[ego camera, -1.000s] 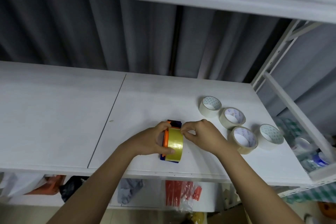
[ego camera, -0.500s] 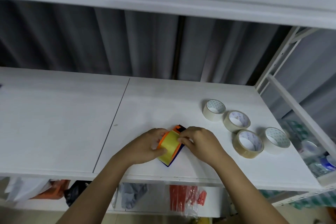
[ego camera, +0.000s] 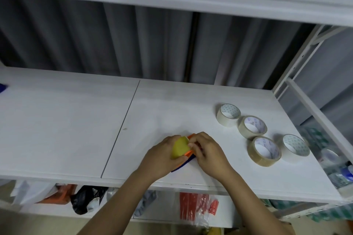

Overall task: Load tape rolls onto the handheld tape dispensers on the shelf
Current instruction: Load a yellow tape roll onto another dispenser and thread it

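An orange and dark blue handheld tape dispenser lies near the shelf's front edge with a yellowish tape roll set in it. My left hand grips the roll and dispenser from the left. My right hand curls over the dispenser's right side, fingertips pinching at the roll's top edge. Most of the dispenser is hidden under both hands. Several loose tape rolls sit to the right: a white one, two beige ones and another white one.
The white shelf board has a seam left of my hands. A grey curtain hangs behind. A white rack frame and a bin of items stand at the right. Plastic bags lie on the lower shelf. A blue object shows at the far left.
The dispenser with the roll has tilted and turned between my hands. My right fingers have shifted further over its top edge. The loose rolls have not moved.
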Demonstrator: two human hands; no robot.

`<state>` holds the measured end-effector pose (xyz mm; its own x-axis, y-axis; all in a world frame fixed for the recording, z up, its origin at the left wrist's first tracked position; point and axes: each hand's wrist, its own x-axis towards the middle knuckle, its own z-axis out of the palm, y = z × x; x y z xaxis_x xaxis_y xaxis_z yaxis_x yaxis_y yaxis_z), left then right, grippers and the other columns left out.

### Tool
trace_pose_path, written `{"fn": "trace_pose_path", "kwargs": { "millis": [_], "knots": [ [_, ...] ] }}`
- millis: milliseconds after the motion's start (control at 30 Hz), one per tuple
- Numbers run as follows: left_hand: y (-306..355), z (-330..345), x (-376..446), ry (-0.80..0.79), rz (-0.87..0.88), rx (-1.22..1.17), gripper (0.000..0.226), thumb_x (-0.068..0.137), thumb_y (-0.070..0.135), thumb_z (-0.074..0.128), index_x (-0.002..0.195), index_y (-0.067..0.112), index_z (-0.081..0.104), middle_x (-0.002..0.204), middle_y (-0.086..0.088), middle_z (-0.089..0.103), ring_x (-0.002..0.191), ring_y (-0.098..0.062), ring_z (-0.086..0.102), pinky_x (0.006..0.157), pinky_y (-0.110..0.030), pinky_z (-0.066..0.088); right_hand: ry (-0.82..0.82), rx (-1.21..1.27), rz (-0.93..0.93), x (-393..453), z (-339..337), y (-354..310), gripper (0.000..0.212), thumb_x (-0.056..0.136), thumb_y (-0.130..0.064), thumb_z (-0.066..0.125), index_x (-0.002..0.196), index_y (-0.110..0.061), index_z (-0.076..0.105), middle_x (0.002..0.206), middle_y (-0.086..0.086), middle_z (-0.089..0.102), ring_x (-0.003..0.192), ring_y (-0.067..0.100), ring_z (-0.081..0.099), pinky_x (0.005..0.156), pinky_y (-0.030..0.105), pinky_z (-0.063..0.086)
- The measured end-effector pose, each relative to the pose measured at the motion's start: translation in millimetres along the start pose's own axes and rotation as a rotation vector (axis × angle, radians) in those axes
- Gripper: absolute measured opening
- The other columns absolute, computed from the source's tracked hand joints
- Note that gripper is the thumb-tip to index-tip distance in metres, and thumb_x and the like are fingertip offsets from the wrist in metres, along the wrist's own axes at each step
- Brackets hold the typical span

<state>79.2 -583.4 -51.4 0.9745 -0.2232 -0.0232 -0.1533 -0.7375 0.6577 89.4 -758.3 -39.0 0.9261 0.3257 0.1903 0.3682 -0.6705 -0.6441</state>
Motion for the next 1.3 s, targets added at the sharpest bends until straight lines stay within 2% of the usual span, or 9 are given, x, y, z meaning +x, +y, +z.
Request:
{"fn": "trace_pose_path", "kwargs": {
  "millis": [133,267,433,533,767,900,1033,1167,1300],
  "knots": [
    [-1,0,-1,0.025,-0.004,-0.025,0.063,0.082,0.048,0.062,0.138,0.037,0.036,0.137,0.014,0.048,0.117,-0.009,0.05,0.089,-0.02,0.039,0.054,0.091,0.081,-4,4,-5,0.016,0.097,-0.015,0.048,0.096,-0.014,0.063,0.097,-0.005,0.061,0.087,0.008,0.055,0.076,0.012,0.039],
    [-3,2,-2,0.04,-0.002,-0.017,0.064,0.081,0.051,0.062,0.138,0.038,0.037,0.137,0.016,0.048,0.117,-0.008,0.051,0.086,-0.018,0.037,0.108,-0.001,0.05,-9,10,-7,0.006,0.091,-0.022,0.06,0.091,-0.017,0.064,0.089,-0.017,0.052,0.08,0.001,0.049,0.07,0.005,0.035],
    [-4,2,-1,0.032,-0.007,0.001,0.065,0.081,0.051,0.062,0.138,0.039,0.034,0.137,0.015,0.048,0.117,-0.01,0.051,0.086,-0.02,0.038,0.104,-0.253,0.011,1,14,-9,0.014,0.096,-0.019,0.048,0.096,-0.012,0.06,0.094,0.0,0.057,0.085,0.019,0.054,0.067,0.026,0.04],
    [-6,2,-1,0.023,-0.013,0.01,0.065,0.08,0.052,0.061,0.138,0.041,0.033,0.137,0.016,0.047,0.116,-0.01,0.051,0.086,-0.021,0.039,0.101,-0.308,-0.021,4,15,-8,0.015,0.096,-0.016,0.045,0.1,-0.01,0.059,0.097,0.004,0.059,0.086,0.023,0.056,0.065,0.029,0.039],
    [-8,1,0,0.018,0.0,0.004,0.065,0.08,0.051,0.063,0.137,0.042,0.034,0.136,0.016,0.048,0.115,-0.009,0.052,0.083,-0.018,0.036,0.152,-0.172,0.021,10,16,-4,0.007,0.093,-0.012,0.051,0.089,-0.012,0.057,0.089,0.001,0.062,0.076,0.019,0.056,0.063,0.023,0.033],
    [-10,0,0,0.002,0.007,-0.006,0.064,0.08,0.049,0.064,0.136,0.041,0.035,0.134,0.016,0.05,0.114,-0.011,0.052,0.085,-0.021,0.039,0.149,-0.142,0.028,11,18,0,0.008,0.093,-0.012,0.051,0.087,-0.015,0.054,0.082,-0.002,0.062,0.066,0.012,0.049,0.059,0.018,0.028],
    [-10,-1,2,-0.02,0.007,-0.03,0.065,0.079,0.048,0.065,0.136,0.04,0.036,0.133,0.015,0.05,0.114,-0.012,0.052,0.091,-0.028,0.044,0.132,-0.019,0.112,12,18,3,0.017,0.094,-0.014,0.05,0.082,-0.025,0.048,0.072,-0.012,0.057,0.06,0.003,0.05,0.059,0.01,0.035],
    [-14,-1,0,-0.029,0.002,-0.066,0.064,0.078,0.048,0.067,0.134,0.041,0.037,0.13,0.016,0.052,0.112,-0.011,0.053,0.091,-0.03,0.046,0.099,0.217,0.254,13,20,1,0.023,0.095,-0.014,0.05,0.077,-0.027,0.05,0.066,-0.01,0.054,0.06,0.005,0.048,0.058,0.017,0.036],
    [-18,-3,1,-0.052,-0.011,-0.092,0.064,0.077,0.049,0.067,0.133,0.042,0.037,0.128,0.015,0.053,0.109,-0.009,0.053,0.09,-0.032,0.047,0.039,0.378,0.197,11,12,-3,0.019,0.095,-0.013,0.052,0.085,-0.027,0.06,0.073,-0.012,0.059,0.068,-0.002,0.054,0.063,0.01,0.04]
  ]
}}
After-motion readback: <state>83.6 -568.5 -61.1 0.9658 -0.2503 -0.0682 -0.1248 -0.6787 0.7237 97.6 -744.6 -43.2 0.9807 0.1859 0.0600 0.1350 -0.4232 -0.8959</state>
